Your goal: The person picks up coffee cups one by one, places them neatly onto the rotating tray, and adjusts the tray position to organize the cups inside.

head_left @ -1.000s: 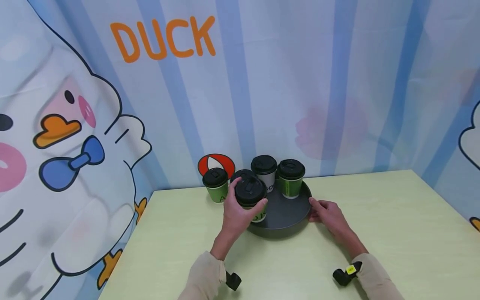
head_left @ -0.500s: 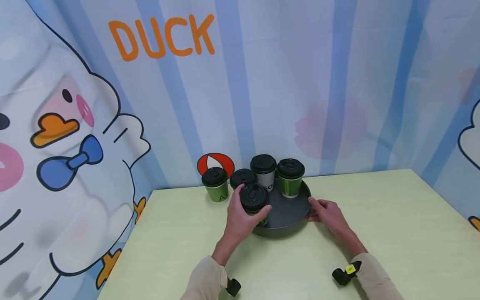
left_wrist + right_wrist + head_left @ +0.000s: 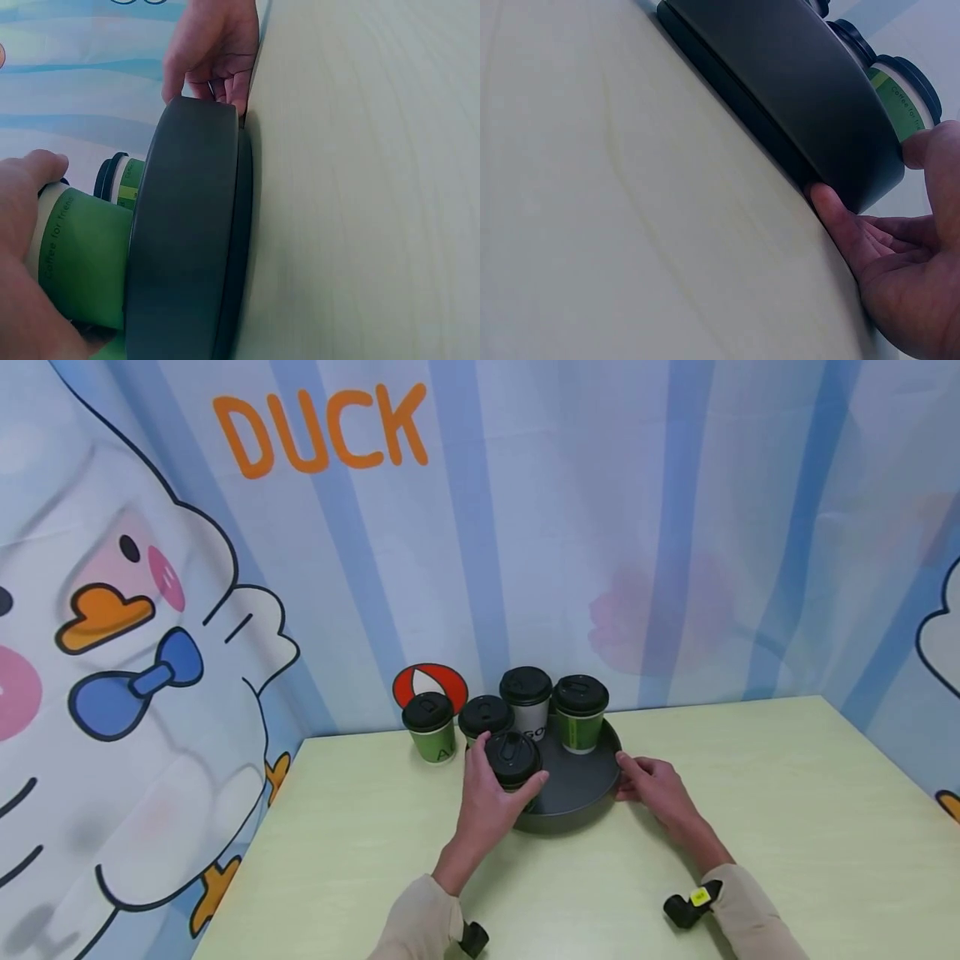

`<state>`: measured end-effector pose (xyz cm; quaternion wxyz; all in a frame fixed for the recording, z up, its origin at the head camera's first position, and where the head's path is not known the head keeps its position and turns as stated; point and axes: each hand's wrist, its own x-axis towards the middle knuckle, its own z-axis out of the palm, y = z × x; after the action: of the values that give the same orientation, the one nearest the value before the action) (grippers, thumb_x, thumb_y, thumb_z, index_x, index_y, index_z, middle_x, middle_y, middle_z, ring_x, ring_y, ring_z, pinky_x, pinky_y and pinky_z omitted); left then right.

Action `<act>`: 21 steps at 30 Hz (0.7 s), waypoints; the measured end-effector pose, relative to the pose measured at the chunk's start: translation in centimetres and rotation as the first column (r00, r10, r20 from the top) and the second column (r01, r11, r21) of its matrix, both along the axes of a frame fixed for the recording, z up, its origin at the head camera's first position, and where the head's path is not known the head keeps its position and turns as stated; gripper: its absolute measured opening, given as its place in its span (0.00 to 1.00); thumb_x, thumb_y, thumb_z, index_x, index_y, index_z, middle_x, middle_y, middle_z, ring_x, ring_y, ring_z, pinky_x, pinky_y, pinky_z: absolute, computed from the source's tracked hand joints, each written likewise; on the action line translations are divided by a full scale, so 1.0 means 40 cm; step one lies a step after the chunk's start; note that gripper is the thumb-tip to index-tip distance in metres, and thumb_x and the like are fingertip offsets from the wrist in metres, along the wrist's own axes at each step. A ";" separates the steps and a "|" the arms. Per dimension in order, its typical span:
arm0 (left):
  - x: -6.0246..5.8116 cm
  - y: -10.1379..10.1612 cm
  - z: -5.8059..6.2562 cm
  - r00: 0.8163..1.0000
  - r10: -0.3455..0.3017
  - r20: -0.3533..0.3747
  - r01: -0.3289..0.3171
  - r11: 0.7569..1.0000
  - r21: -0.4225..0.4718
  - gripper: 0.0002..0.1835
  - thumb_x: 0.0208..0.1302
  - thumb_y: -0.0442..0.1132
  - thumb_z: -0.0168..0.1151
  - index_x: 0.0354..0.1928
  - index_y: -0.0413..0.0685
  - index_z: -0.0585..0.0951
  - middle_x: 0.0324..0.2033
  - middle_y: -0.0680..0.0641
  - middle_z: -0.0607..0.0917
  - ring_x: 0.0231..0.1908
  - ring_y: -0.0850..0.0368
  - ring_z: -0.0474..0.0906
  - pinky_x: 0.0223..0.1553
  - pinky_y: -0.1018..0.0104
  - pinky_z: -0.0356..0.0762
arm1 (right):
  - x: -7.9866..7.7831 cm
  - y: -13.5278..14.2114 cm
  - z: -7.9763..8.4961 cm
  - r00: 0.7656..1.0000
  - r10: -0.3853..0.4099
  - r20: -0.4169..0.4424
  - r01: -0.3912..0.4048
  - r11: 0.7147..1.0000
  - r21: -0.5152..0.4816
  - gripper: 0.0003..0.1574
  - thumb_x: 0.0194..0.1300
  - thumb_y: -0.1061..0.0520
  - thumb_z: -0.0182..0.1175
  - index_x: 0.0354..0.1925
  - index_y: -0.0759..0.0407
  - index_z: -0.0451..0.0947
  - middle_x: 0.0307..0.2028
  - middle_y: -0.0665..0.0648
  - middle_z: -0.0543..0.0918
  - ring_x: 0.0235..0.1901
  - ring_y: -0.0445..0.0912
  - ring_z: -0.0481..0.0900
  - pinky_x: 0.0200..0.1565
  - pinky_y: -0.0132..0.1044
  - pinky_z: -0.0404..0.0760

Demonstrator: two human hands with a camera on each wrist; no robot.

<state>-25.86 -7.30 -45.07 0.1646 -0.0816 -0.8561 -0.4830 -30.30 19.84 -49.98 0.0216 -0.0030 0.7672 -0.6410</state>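
My left hand (image 3: 491, 802) grips a green paper coffee cup (image 3: 90, 255) round its side. Its black lid (image 3: 513, 758) faces up, over the front left part of a round dark grey tray (image 3: 577, 785). In the left wrist view the cup's lower end is beside the tray's rim; whether it touches the tray floor is hidden. My right hand (image 3: 660, 789) pinches the tray's right edge, thumb at the rim and fingers low against its underside. A white cup (image 3: 534, 720) and a green cup (image 3: 581, 731) stand upright toward the tray's back.
Another green lidded cup (image 3: 432, 743) stands on the pale table (image 3: 360, 843), left of the tray. Close behind my left hand is a further lidded cup (image 3: 486, 717), partly hidden; I cannot tell whether it is on the tray. A printed curtain (image 3: 570, 527) hangs behind the table.
My left hand has moved a little right and toward me with the cup, lowering it at the tray's front left. More of the cup behind shows. My right hand stays on the tray edge.
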 end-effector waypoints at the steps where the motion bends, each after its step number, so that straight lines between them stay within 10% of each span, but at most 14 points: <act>1: 0.001 0.002 0.001 1.000 0.007 0.007 -0.007 1.000 -0.002 0.56 0.59 0.60 0.74 0.78 0.39 0.56 0.72 0.37 0.65 0.70 0.41 0.64 0.70 0.40 0.67 | -0.001 0.000 0.000 1.000 0.001 0.001 -0.001 1.000 0.002 0.41 0.80 0.40 0.55 0.62 0.79 0.71 0.39 0.62 0.85 0.35 0.45 0.86 0.42 0.33 0.87; 21: -0.001 0.010 0.009 0.996 0.082 0.042 -0.080 0.996 -0.033 0.56 0.58 0.62 0.75 0.79 0.44 0.57 0.71 0.37 0.65 0.68 0.42 0.66 0.68 0.42 0.71 | 0.002 0.001 0.001 1.000 0.003 0.003 -0.003 1.000 0.004 0.41 0.80 0.40 0.55 0.62 0.79 0.72 0.39 0.61 0.85 0.36 0.46 0.86 0.42 0.32 0.87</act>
<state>-25.89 -6.90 -44.71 0.1644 -0.0389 -0.8694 -0.4642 -30.22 19.88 -49.93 0.0236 -0.0032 0.7683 -0.6396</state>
